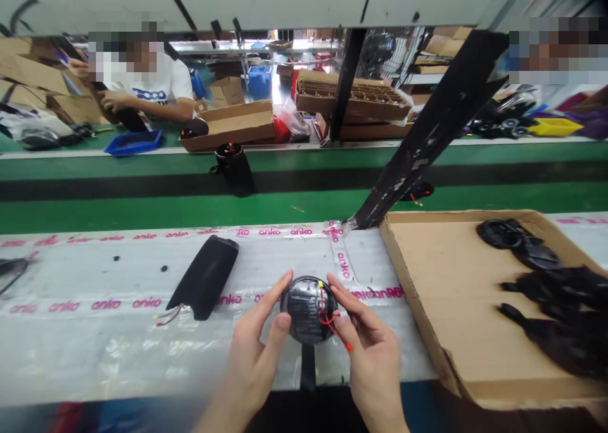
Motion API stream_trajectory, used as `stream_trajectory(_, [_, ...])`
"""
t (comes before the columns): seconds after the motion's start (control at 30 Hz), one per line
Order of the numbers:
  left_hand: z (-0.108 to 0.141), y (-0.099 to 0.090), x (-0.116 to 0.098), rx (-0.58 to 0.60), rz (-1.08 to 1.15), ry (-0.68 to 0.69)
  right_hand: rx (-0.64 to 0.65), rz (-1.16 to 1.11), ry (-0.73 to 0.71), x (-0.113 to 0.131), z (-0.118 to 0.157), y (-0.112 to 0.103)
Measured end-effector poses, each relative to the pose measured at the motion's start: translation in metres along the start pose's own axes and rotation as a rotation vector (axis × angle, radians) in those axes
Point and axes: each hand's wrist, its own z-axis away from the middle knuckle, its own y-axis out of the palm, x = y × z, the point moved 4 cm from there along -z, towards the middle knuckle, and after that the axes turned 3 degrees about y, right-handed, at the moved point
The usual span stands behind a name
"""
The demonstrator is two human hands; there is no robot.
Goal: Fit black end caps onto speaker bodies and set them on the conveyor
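A round black part [304, 316], like an end cap, is held between my two hands above the covered bench. Thin red wires with a yellow plug [321, 284] lie across its face, and a black strap [308, 366] hangs from its near edge. My left hand [261, 338] grips the left rim with thumb and fingers. My right hand [368, 341] closes on the right rim, its thumb beside the red wires. Left of my hands, a black fabric-covered housing [206, 278] lies on its side, loose wires coming out of its near end.
At right stands a shallow cardboard tray [456, 300] with several black parts [560, 313]. A slanted black post [427, 135] rises behind it. Across the green conveyor belt [294, 199], which carries a black cylinder [232, 170], a co-worker [161, 85] handles a dark part near a blue tray [133, 143].
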Motion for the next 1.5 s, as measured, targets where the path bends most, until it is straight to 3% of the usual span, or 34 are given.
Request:
stream_trajectory(0.23, [-0.027, 0.027, 0.003, -0.028, 0.302, 0.003, 0.008, 0.038, -0.072, 0.003, 0.002, 0.001])
stream_trajectory(0.33, [-0.032, 0.037, 0.005, -0.056, 0.416, 0.005, 0.116, 0.090, -0.165, 0.004, 0.003, -0.006])
stream_trajectory(0.5, [-0.029, 0.038, 0.004, -0.033, 0.398, -0.019, 0.397, 0.364, -0.318, 0.001, -0.001, -0.022])
stream_trajectory(0.77, [-0.025, 0.031, -0.005, -0.019, 0.269, -0.084, 0.369, 0.362, -0.534, -0.004, -0.018, -0.024])
stream_trajectory(0.83, [-0.025, 0.030, -0.006, 0.005, 0.241, -0.088, 0.358, 0.344, -0.485, -0.004, -0.016, -0.024])
stream_trajectory(1.0, [-0.023, 0.034, -0.004, -0.043, 0.255, -0.051, 0.285, 0.156, -0.133, -0.012, 0.013, -0.012])
stream_trajectory(1.17, [-0.018, 0.035, 0.006, -0.467, 0.386, 0.065, 0.086, 0.066, 0.003, -0.024, 0.038, 0.006])
stream_trajectory(1.23, [-0.013, 0.036, 0.008, -0.536, 0.381, 0.051, 0.073, 0.052, 0.022, -0.025, 0.041, 0.010])
stream_trajectory(1.4, [0.002, 0.038, 0.008, -0.394, 0.239, -0.005, 0.012, 0.076, 0.023, -0.027, 0.041, 0.006])
stream_trajectory(1.5, [0.008, 0.039, 0.010, -0.328, 0.226, -0.004, 0.043, 0.136, -0.020, -0.037, 0.040, 0.001])
